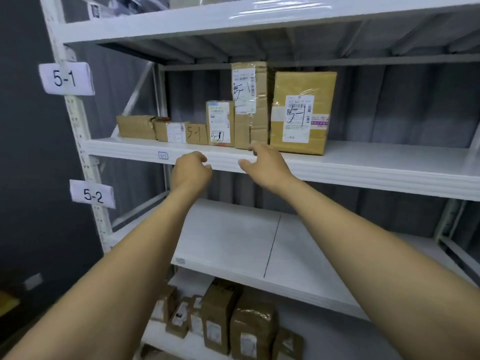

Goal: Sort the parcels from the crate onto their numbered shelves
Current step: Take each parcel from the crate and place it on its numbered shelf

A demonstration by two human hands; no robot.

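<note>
Both arms reach up to the 5-1 shelf; left hand loosely curled, holding nothing; right hand open, fingers relaxed, just before the tall parcel.

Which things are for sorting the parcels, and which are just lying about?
For the job: parcels, 5-1 shelf, 5-1 tag, 5-2 tag, left hand, right hand.
Lying about: yellow thing, grey wall plate.

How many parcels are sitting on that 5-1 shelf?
6, in a row left to right: low box, labelled box, box marked 5-1, upright box, tall box, large box. More may hide behind.
</note>
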